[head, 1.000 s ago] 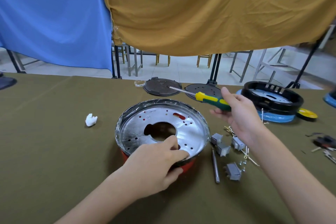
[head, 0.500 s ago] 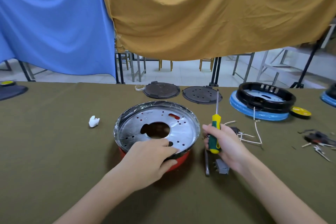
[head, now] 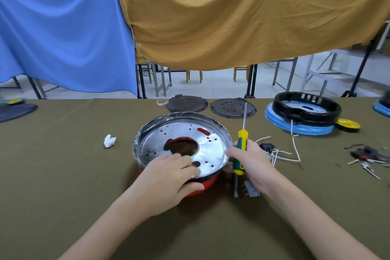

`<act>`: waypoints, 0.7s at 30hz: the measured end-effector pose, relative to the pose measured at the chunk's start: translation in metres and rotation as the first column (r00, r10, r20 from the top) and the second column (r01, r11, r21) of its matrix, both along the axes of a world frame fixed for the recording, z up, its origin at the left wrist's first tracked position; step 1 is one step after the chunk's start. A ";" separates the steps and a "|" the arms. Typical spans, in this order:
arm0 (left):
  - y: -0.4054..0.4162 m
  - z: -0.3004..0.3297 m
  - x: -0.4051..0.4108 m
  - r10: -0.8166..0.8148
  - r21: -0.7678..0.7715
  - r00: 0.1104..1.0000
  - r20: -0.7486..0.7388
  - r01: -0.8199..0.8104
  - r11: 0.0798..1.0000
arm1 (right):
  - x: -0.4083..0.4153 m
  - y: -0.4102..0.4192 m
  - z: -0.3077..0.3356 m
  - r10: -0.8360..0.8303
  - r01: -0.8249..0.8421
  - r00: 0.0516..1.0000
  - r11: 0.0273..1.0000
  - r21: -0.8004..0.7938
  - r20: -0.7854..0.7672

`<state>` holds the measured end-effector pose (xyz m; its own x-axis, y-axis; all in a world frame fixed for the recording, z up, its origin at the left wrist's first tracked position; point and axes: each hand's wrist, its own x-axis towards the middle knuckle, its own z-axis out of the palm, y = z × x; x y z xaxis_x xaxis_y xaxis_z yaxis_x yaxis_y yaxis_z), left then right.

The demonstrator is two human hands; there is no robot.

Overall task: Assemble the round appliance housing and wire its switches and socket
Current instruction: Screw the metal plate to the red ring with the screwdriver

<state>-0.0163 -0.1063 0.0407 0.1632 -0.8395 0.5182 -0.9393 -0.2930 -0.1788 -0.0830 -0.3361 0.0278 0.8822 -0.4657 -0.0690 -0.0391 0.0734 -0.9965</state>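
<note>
At the middle of the olive-green table (head: 63,175): round appliance housing (head: 213,143), red body beneath a shiny silver perforated plate with a large centre hole, rim edged in clear film.

Left hand (head: 168,177): laid over the housing's near rim, fingers close together on the plate, thumb curled under against the red wall.

Right hand (head: 251,162): just right of the housing, fingers wrapped round the green-and-yellow handle of a screwdriver (head: 240,150); the shaft stands roughly upright, tip pointing away from the person. Index finger touches or nearly touches the housing's rim; which is hard to tell.

Near-right of the housing, below the right hand: a grey terminal block (head: 251,190) and a slim metal rod (head: 235,186) lying on the cloth.

Right of the housing, past the hand: loose white wires (head: 295,148) around a small black part, partly hidden.

Behind the housing, at the table's far edge: two dark round discs (head: 185,104).

Far right of the housing: black ring housing (head: 306,110) seated on a blue base, a yellow disc (head: 347,124) touching it.

Left of the housing: a small white crumpled piece (head: 109,141).

Beyond the table: blue and mustard cloths hung as a backdrop.
</note>
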 end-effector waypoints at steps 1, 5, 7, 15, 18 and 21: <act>0.005 -0.001 0.007 0.051 -0.119 0.993 -0.108 -0.064 0.991 | 0.001 0.001 -0.001 -0.021 0.021 1.000 1.000 0.001 0.005; 0.037 -0.006 0.043 0.213 -0.392 0.596 -0.774 -0.716 0.578 | 0.001 0.003 -0.004 -0.070 0.069 0.996 0.997 0.015 0.054; 0.043 -0.016 0.051 -0.101 -0.221 0.205 -0.974 -0.730 0.647 | 0.001 0.002 -0.006 -0.091 0.092 0.992 0.996 -0.006 0.091; 0.033 -0.014 0.044 -0.626 -0.526 -0.038 -0.779 -0.504 0.685 | -0.001 -0.004 -0.005 -0.136 0.151 0.960 0.988 -0.044 0.246; 0.031 -0.016 0.041 -0.646 -0.535 -0.015 -0.764 -0.544 0.646 | -0.001 0.001 -0.007 -0.140 0.153 0.966 0.987 -0.043 0.219; 0.032 -0.019 0.042 -0.640 -0.525 -0.031 -0.768 -0.541 0.656 | -0.003 0.004 -0.005 -0.132 0.146 0.966 0.988 -0.048 0.220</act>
